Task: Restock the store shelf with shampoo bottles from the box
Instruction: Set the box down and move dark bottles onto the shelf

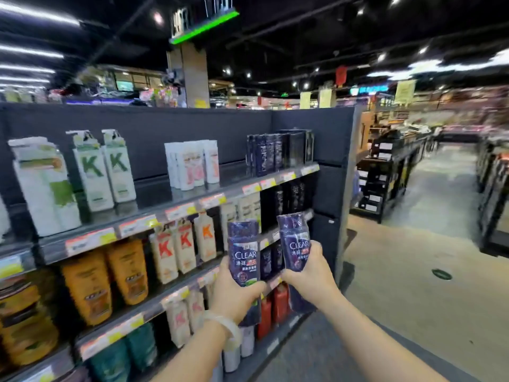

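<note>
My left hand (234, 292) grips a dark blue CLEAR shampoo bottle (243, 250) by its lower half, held upright. My right hand (309, 274) grips a second, purple-blue CLEAR bottle (294, 241), tilted slightly left. Both bottles are raised in front of the right end of the dark shelf unit (334, 188), level with its second tier. A group of similar dark bottles (265, 154) stands on the top shelf at the right. The box is out of view.
White and green K bottles (106, 169), white-pink bottles (192, 164) on the top shelf; orange bottles (110, 279) and red-K bottles (181, 249) lower down. Price tags line the shelf edges. An aisle floor (399, 271) opens to the right, with other racks (385, 177) beyond.
</note>
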Action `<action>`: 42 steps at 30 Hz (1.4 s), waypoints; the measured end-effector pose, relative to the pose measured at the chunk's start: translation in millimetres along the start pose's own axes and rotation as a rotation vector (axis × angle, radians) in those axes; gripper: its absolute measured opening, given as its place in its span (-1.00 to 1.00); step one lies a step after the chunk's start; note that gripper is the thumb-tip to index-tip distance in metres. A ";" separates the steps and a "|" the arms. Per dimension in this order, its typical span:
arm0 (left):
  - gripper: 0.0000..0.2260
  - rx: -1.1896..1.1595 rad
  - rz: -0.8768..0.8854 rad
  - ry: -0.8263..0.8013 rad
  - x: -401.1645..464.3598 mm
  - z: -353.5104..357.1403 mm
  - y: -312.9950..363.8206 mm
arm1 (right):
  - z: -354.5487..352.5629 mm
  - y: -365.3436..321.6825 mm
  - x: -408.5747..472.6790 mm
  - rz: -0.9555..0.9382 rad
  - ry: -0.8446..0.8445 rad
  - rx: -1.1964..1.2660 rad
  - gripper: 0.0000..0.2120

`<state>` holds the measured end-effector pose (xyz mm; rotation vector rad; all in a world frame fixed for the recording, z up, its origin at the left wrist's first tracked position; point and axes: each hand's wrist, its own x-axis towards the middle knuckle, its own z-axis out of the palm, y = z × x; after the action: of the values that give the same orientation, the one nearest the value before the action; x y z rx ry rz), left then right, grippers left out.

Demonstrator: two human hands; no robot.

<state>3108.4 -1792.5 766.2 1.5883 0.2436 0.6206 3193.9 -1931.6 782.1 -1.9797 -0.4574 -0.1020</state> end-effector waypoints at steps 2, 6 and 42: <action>-0.46 0.011 0.023 0.002 22.5 42.6 2.6 | -33.8 19.4 29.3 -0.001 0.024 -0.010 -0.44; -0.46 0.042 0.032 -0.018 68.8 105.8 -2.5 | -77.9 54.3 86.3 0.023 0.037 -0.004 -0.46; -0.54 0.203 0.191 0.466 602.7 280.9 -54.1 | -0.5 105.5 745.0 -0.388 -0.244 0.237 -0.37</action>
<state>3764.9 -1720.0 859.4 1.6552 0.5175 1.1456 3919.9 -1769.0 894.6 -1.6570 -0.9651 -0.0465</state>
